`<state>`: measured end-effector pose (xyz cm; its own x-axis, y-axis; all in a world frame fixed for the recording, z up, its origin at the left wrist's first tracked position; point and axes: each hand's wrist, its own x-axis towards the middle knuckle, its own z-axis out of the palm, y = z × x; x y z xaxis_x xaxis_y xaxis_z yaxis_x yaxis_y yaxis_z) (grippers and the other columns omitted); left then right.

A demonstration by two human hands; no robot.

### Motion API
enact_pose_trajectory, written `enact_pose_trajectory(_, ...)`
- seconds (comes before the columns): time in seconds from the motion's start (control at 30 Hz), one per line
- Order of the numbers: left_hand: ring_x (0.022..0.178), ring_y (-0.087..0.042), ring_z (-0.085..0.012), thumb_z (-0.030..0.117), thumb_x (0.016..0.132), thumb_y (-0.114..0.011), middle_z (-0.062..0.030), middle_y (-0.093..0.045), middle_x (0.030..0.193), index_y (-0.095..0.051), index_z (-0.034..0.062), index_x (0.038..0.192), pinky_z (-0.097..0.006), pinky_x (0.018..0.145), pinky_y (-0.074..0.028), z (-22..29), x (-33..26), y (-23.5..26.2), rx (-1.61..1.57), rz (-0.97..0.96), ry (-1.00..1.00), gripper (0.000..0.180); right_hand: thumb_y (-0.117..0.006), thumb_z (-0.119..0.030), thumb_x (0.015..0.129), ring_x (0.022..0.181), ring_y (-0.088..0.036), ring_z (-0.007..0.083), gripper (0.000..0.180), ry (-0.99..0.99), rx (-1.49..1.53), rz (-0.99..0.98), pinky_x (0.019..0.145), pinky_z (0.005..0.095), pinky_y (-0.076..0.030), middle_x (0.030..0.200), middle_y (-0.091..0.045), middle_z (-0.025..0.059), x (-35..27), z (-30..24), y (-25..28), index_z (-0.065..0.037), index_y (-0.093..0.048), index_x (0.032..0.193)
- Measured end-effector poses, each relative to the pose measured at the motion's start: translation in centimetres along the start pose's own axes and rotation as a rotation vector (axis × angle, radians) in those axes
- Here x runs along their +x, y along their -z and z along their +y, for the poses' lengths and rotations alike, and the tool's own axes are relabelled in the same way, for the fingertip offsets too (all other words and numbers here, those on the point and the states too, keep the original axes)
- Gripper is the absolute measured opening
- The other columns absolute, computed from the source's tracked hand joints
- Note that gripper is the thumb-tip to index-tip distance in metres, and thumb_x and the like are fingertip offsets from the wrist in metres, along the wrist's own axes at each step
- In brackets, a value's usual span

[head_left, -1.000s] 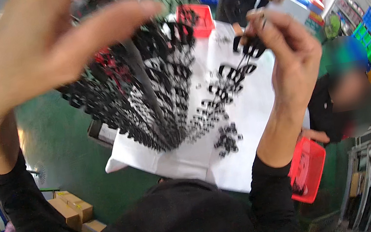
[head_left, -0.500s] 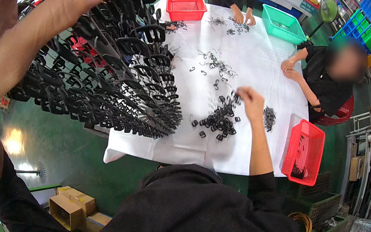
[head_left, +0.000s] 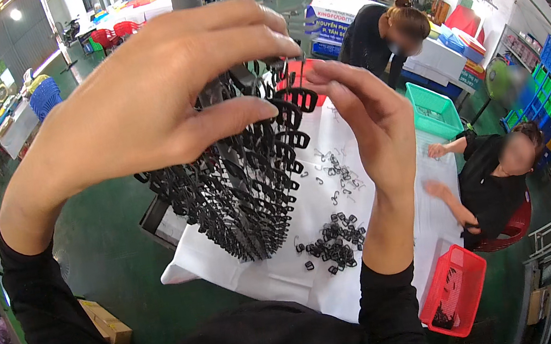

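A worker's left hand grips a black plastic rack of clips, held up above the desk, while the right hand pinches a clip at its top. Loose black clips lie piled near the desk's near edge.

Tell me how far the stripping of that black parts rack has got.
Done: a small pile of loose black pieces lies on the white table. In hand: the left hand holds up the rack of black parts, right hand at its top. Left: most rows remain full.
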<state>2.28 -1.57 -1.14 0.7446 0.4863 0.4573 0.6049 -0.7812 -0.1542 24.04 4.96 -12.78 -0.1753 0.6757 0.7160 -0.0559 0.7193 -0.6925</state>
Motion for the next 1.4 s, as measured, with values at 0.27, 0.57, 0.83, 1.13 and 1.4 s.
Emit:
enact_pose_trajectory(0.27,0.115,-0.053,-0.0358,0.003,0.076,-0.067,-0.0178,-0.053,0.126,-0.052,0.0037,0.129,-0.042,0.094,-0.045,0.0,0.3,0.5,0.020,-0.091,-0.006,0.054,-0.060,-0.001,0.090,0.073,-0.065,0.0111,0.014,-0.039,0.235,-0.126,0.069,0.0238,-0.053,0.082,-0.069,0.0070,2.8,-2.3,-1.7,0.004,-0.065,0.102)
enact_pose_trajectory(0.57,0.116,-0.052,-0.0364,0.003,0.079,-0.064,-0.0179,-0.053,0.126,-0.051,0.0036,0.131,-0.043,0.096,-0.043,-1.3,1.3,0.2,0.051,-0.064,0.016,0.054,-0.059,-0.003,0.090,0.069,-0.063,0.0112,0.012,-0.050,0.163,0.076,0.065,0.0225,-0.050,0.079,-0.067,0.0074,2.7,-1.3,0.7,0.004,-0.067,0.095)
enact_pose_trajectory(0.83,0.108,-0.058,-0.0342,0.004,0.070,-0.074,-0.0157,-0.059,0.115,-0.059,0.0028,0.117,-0.041,0.091,-0.047,-0.2,1.6,-0.3,0.007,0.057,0.054,0.049,-0.062,-0.001,0.088,0.077,-0.065,0.0103,0.011,-0.052,0.079,-0.037,0.072,0.0223,-0.050,0.086,-0.070,0.0082,1.9,-1.0,0.2,0.003,-0.069,0.097)
enact_pose_trajectory(1.13,0.107,-0.059,-0.0348,0.003,0.064,-0.078,-0.0160,-0.058,0.117,-0.058,0.0040,0.121,-0.040,0.089,-0.049,-0.4,1.1,-0.1,-0.073,-0.040,-0.027,0.060,-0.064,0.001,0.087,0.081,-0.065,0.0088,0.013,0.067,0.164,0.005,0.072,0.0212,-0.051,0.087,-0.070,0.0067,1.7,-1.9,-1.5,0.001,-0.068,0.099)
enact_pose_trajectory(1.4,0.112,-0.055,-0.0356,0.002,0.071,-0.070,-0.0172,-0.054,0.124,-0.056,0.0066,0.128,-0.041,0.093,-0.046,-1.0,0.5,-0.8,-0.081,-0.006,-0.072,0.059,-0.062,0.001,0.087,0.078,-0.064,0.0097,0.009,0.083,0.117,0.110,0.070,0.0212,-0.049,0.087,-0.068,0.0069,1.3,-1.8,-1.3,0.003,-0.066,0.095)
